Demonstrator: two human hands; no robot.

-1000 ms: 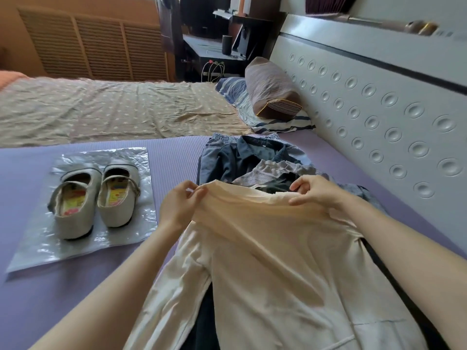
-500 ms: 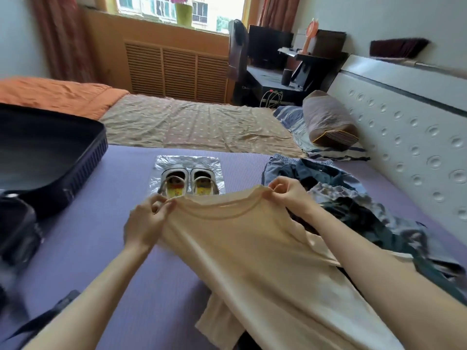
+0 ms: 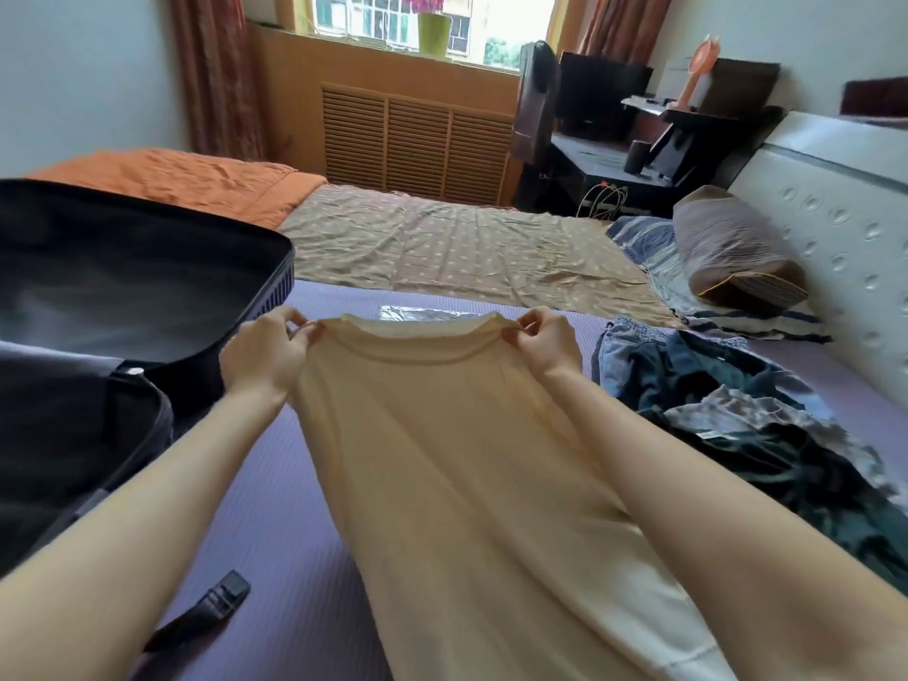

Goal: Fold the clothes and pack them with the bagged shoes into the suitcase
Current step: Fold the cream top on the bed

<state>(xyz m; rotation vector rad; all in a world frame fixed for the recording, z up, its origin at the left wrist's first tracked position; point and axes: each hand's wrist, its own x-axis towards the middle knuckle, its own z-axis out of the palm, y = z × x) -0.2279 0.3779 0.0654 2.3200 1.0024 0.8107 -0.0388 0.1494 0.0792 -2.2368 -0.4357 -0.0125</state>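
Closest to the camera, a black strap with a buckle [image 3: 216,602] lies on the purple bed cover [image 3: 275,493], just left of the hanging hem of a cream shirt [image 3: 467,459]. The shirt is held up off the bed and spread between both arms, with its neckline at the top and its body draping down toward the person. The left hand [image 3: 265,353] pinches the shirt's shoulder seam at the left of the collar with fingers and thumb curled on the cloth. The right hand [image 3: 545,346] pinches the matching spot on the right in the same way.

To the left, the open dark suitcase [image 3: 123,287] rests on the bed, its inside facing up. To the right, a heap of unfolded clothes [image 3: 737,415], denim and dark fabrics, lies on the cover near the white headboard [image 3: 835,228].

Just past the collar, a strip of shiny plastic bag [image 3: 422,314] shows; the shirt hides whatever lies on it. Farther on are a brown patterned sheet [image 3: 442,243], an orange blanket [image 3: 186,179] and a striped pillow [image 3: 732,253]. A green vase [image 3: 435,34] stands at the window.
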